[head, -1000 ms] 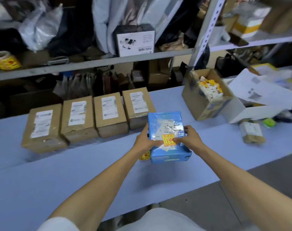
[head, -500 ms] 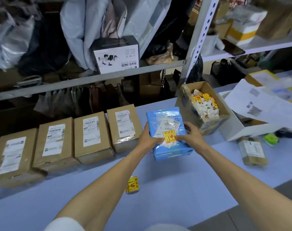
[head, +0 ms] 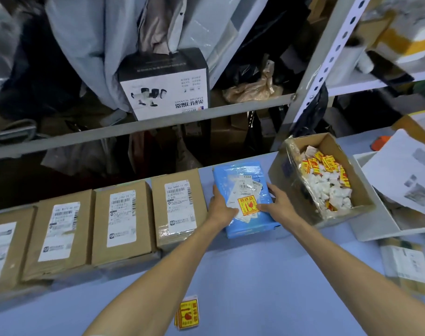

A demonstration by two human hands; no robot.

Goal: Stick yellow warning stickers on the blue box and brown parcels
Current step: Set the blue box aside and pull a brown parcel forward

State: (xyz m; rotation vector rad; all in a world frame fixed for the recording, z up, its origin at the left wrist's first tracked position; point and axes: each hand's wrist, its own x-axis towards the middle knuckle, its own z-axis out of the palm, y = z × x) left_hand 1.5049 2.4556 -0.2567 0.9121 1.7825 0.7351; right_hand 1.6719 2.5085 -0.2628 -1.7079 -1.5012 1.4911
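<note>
The blue box is on the table, at 3 o'clock of the nearest of 4 brown parcels and at 9 o'clock of an open carton of sticker scraps. A yellow sticker sits on its top.

The left hand clasps its 9 o'clock edge and the right hand its 3 o'clock edge, thumbs on top flanking the sticker.

The film wrap looks glossy, so probably slippery. The box seems light yet stiff, so holding both side edges suits it.

Fingertips beyond the edges are hidden. The farthest parcel is cut off at 9 o'clock. Label print is blurred. Spare stickers lie at 7 o'clock.
</note>
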